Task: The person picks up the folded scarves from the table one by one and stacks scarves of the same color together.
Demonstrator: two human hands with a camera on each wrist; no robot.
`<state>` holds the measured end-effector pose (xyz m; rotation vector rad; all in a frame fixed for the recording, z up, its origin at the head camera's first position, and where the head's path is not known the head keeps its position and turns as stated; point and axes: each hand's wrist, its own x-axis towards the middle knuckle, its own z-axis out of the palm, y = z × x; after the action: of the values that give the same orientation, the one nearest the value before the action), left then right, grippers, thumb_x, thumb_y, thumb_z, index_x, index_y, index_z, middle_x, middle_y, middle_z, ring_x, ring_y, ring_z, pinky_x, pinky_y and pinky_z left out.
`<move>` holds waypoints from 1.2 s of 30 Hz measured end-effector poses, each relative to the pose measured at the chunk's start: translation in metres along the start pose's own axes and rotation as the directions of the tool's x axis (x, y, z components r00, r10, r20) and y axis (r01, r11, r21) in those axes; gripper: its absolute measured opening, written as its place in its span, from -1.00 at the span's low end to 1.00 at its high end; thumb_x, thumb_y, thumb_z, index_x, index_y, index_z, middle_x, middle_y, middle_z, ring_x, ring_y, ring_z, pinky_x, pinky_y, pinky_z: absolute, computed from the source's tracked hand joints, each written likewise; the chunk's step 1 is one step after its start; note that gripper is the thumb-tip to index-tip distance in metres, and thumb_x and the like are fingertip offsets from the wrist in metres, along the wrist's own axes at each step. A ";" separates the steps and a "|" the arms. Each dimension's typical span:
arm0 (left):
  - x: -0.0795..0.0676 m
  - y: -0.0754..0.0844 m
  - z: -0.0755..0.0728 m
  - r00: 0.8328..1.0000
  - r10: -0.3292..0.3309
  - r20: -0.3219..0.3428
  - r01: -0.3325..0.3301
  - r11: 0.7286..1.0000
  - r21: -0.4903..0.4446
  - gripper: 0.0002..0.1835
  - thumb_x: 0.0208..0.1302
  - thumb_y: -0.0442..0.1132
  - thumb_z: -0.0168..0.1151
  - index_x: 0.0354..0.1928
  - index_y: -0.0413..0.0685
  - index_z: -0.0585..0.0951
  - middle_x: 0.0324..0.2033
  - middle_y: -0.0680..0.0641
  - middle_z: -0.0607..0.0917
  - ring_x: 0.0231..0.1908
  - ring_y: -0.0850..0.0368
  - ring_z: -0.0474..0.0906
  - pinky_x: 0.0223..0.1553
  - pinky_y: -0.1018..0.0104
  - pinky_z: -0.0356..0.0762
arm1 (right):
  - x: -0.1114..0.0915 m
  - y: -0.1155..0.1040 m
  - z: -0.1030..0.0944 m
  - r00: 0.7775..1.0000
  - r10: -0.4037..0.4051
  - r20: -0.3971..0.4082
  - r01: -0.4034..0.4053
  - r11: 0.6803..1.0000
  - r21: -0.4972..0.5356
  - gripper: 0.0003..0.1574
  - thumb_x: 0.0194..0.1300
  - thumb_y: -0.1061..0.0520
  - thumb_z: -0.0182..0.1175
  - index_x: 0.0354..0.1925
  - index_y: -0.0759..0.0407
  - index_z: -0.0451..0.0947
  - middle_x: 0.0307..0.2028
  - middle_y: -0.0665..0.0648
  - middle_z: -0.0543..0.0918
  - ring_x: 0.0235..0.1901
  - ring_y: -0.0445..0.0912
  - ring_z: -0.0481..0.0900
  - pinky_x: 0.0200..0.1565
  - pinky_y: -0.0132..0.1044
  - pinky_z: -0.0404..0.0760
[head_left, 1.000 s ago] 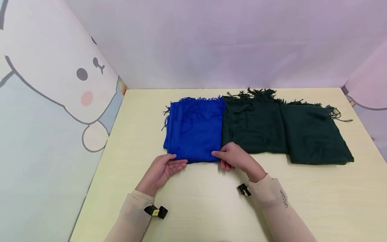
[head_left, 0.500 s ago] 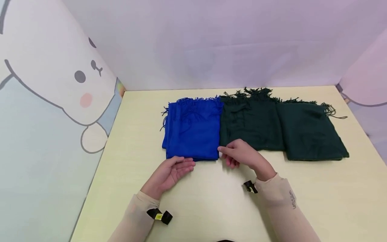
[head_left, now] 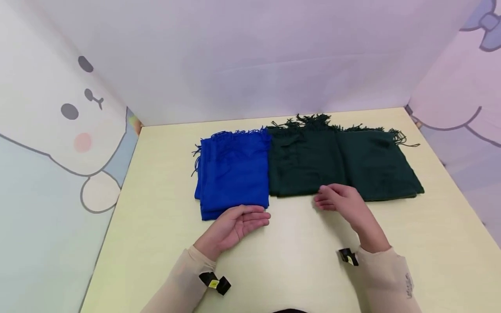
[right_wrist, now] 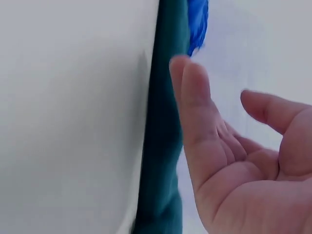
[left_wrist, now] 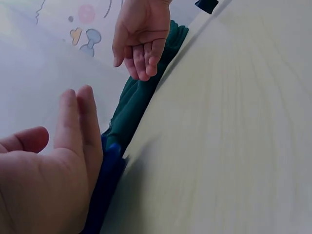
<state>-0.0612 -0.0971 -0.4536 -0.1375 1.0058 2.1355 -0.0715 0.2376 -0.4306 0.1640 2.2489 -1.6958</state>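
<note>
A folded blue scarf (head_left: 236,174) with a fringe along its far edge lies left of centre on the table. Close beside it on the right is a folded dark green scarf (head_left: 305,165), and another dark green scarf (head_left: 379,165) adjoins that one. My left hand (head_left: 236,228), palm turned inward and fingers extended, is at the blue scarf's near edge; whether it touches the cloth I cannot tell. Near the front edge of the middle green scarf my right hand (head_left: 346,206) hovers with relaxed fingers, holding nothing. In the right wrist view its thumb stands apart from the fingers (right_wrist: 197,92).
The pale wooden table (head_left: 164,174) extends around the scarves. A plain light backdrop (head_left: 250,61) rises behind it, and cartoon-printed panels (head_left: 51,130) flank both sides. Black wrist straps (head_left: 214,282) sit over beige sleeves.
The right hand has let go of the blue scarf's near right corner and moved right, toward the green scarves. My left hand has slid right along the blue edge. The head view has shifted.
</note>
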 end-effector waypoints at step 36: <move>0.057 -0.037 0.079 0.958 0.209 -0.196 -0.218 0.976 -0.025 -0.37 0.44 -0.38 -0.06 0.52 -0.13 0.14 0.54 -0.11 -0.04 0.52 -0.07 -0.05 0.36 -0.05 0.32 | -0.006 0.019 -0.018 0.998 -0.022 -0.061 0.054 0.815 0.577 -0.14 0.54 0.11 0.05 0.58 0.18 -0.16 0.39 0.31 0.09 0.11 -0.07 0.62 0.20 -0.31 0.49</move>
<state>-0.0601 0.0066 -0.4439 -0.2735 1.1257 2.3785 -0.0636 0.2606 -0.4421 0.3028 1.6957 -2.3783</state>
